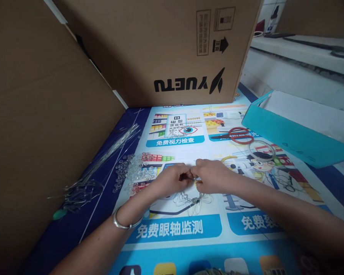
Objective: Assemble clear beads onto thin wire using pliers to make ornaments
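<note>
Right of the bead pile (pixel 126 172), the beaded wire piece (pixel 195 200) is lying on the printed cover (pixel 160 250), where the left hand (pixel 173 178) and right hand (pixel 213 176) are meeting in closed pinches, seemingly gripping its wire, though fingers are hiding exactly what. Uneven pulling would be risking kinks or tangles, the thin, springy-looking loops fanning loosely around rounded, glassy beads.

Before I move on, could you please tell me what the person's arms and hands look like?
The left forearm and right forearm are bare, with no sleeves showing. A thin, rounded silver-coloured bracelet circles the left one; none shows on the right. The left hand and right hand wear no gloves.
</note>
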The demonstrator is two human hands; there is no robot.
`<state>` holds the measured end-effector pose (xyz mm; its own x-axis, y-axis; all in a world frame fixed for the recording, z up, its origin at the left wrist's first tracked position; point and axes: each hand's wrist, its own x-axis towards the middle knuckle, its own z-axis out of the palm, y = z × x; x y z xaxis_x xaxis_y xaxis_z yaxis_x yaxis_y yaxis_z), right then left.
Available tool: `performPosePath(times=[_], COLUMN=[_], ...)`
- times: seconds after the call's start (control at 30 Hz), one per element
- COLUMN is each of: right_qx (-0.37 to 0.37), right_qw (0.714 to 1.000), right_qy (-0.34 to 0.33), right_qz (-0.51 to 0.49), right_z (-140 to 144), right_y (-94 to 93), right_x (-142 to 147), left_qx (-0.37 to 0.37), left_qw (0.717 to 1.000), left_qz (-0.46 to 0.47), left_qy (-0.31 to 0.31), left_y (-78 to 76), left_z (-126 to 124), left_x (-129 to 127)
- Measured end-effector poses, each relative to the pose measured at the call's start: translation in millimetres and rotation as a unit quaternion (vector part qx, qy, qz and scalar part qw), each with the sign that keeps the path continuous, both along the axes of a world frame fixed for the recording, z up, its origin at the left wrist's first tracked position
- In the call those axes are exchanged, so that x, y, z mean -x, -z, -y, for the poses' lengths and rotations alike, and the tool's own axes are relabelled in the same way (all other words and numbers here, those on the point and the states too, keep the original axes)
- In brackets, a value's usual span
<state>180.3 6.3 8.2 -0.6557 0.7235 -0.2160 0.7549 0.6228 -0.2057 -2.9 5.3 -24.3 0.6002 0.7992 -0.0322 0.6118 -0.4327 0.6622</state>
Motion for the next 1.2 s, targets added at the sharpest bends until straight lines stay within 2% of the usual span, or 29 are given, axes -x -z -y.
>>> performPosePath(times=[0.17, 0.6, 0.77, 1.2], right_qx=[-0.012, -0.028, -0.01, 0.046], right_qw=[1.0, 0.999, 0.998, 0.99], right_qy=[-0.001, -0.009, -0.015, -0.01], right_qz=[0.004, -0.032, -0.068, -0.134], right_z=[2.1, 1.7, -0.5, -3.4], right_y=[0.9, 11.5, 15.2, 15.0], right_x=[0.0, -4.4, -6.7, -12.8], left_qx=[0.023, 0.051, 0.07, 0.06], left_qw=[0.999, 0.997, 0.994, 0.995], left_qz=[0.028, 0.056, 0.072, 0.082], left_qy=[0.025, 0.034, 0.036, 0.016], left_y=[-0.2, 4.0, 5.3, 3.5], left_z=[-3.3, -7.2, -8.9, -6.8], left_x=[2.8, 8.8, 9.6, 5.6])
